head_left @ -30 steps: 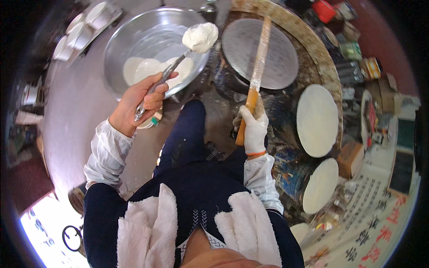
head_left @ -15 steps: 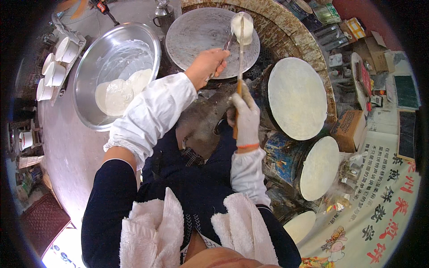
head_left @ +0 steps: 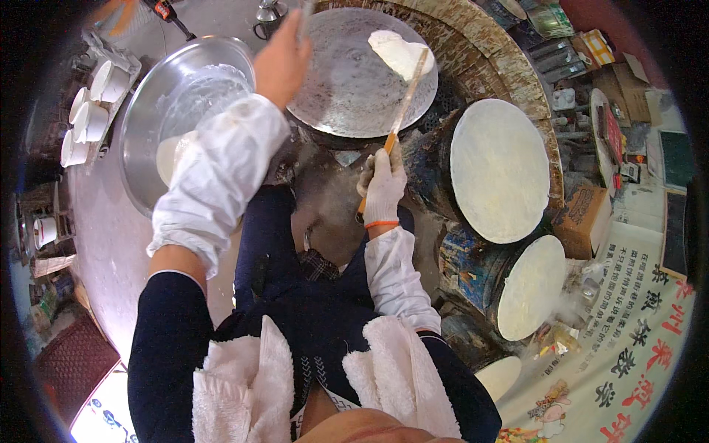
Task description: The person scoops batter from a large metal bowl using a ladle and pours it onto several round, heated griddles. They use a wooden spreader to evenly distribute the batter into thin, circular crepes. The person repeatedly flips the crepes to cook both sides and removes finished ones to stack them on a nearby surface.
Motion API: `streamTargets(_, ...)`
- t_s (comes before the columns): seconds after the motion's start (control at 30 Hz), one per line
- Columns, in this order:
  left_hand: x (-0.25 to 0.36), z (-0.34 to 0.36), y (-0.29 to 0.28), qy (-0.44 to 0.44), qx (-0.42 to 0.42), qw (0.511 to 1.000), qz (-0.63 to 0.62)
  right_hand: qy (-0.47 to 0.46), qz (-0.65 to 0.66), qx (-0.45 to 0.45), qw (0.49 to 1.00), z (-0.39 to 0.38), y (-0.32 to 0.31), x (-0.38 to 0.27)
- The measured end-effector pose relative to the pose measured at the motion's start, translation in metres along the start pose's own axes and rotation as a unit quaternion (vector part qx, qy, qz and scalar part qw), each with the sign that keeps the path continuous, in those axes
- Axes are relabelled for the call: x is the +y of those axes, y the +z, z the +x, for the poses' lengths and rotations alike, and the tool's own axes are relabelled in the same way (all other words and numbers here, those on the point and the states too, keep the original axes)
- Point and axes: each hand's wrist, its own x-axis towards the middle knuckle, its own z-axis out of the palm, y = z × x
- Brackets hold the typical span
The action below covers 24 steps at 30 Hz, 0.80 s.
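My bare left hand (head_left: 284, 65) is closed round the grey metal handle of a tool (head_left: 304, 21), over the gap between the steel basin and the far griddle. That tool's far end cannot be made out. In my gloved right hand (head_left: 384, 179) is a long spatula (head_left: 408, 96) with a wooden handle, its blade pointing away over the far round griddle (head_left: 336, 96). The blade's tip touches a thick white lump of batter (head_left: 399, 55) lying on the griddle's far right part. My left forearm hides part of the steel basin (head_left: 136, 151), where more white batter (head_left: 170, 156) lies.
To the right stand more round griddles, each covered by a thin pale sheet: a large one (head_left: 501, 171), a middle one (head_left: 532, 288) and a near one (head_left: 500, 378). White tubs (head_left: 90, 120) line the left. A cardboard box (head_left: 583, 221) sits beyond the griddles.
My left hand has moved left and away from the griddle with its tool. The batter now lies spread as a lump on the griddle. My right hand has drawn slightly nearer, tilting the spatula rightward.
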Motion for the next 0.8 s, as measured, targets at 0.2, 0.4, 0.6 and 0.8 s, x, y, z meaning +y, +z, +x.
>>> streamTargets(0.2, -0.061, -0.009, -0.07, -0.177, -0.08, 0.951, -0.241, -0.025, -0.028, 0.014, 0.999, 0.043, 0.054, -0.023)
streamTargets(0.4, -0.055, -0.09, -0.087, -0.504, -0.152, 0.721, -0.451, -0.15, -0.182, -0.034, 0.971, 0.153, 0.098, -0.008)
streamTargets(0.6, -0.095, -0.212, -0.129, -0.616, -0.095, 0.636, -0.456, -0.291, -0.347, -0.022, 0.891, 0.063, 0.016, -0.048)
streamTargets(0.8, -0.121, -0.326, -0.13, -0.593, -0.053, 0.739, -0.315, -0.238, -0.601, 0.087, 0.758, 0.005, -0.047, -0.025)
